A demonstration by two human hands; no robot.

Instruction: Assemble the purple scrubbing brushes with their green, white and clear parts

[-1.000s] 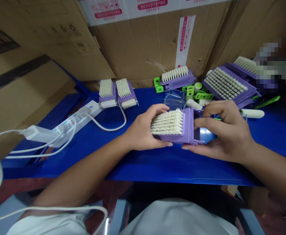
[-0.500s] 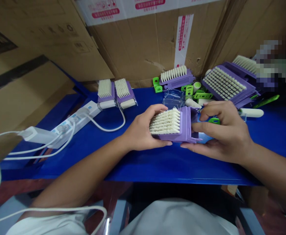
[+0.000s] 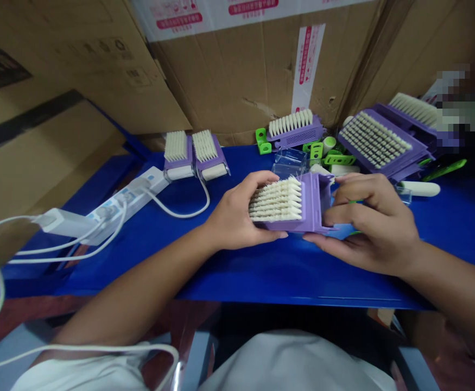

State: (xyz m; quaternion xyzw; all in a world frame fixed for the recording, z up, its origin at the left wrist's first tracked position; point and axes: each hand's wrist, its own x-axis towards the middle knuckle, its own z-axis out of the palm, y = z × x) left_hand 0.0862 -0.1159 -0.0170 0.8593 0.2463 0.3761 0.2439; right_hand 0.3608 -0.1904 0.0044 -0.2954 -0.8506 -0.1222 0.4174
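Observation:
A purple brush (image 3: 298,205) with cream bristles is held just above the blue table (image 3: 261,266), bristles facing left and up. My left hand (image 3: 237,214) grips its bristle end, thumb underneath and fingers over the top. My right hand (image 3: 369,220) is closed around its open purple end, fingers curled at the frame. A green part (image 3: 353,202) shows behind my right fingers; whether they hold it is unclear.
Two finished purple brushes (image 3: 194,155) sit at the back left beside a white power strip (image 3: 111,209) with cables. Behind are more purple brushes (image 3: 378,141), green parts (image 3: 330,157), white rollers (image 3: 420,188), a clear plastic box (image 3: 290,162) and cardboard boxes (image 3: 241,70).
My right fingers have closed in tighter on the purple end of the brush, which has tipped slightly. The green part is now mostly hidden behind my fingers.

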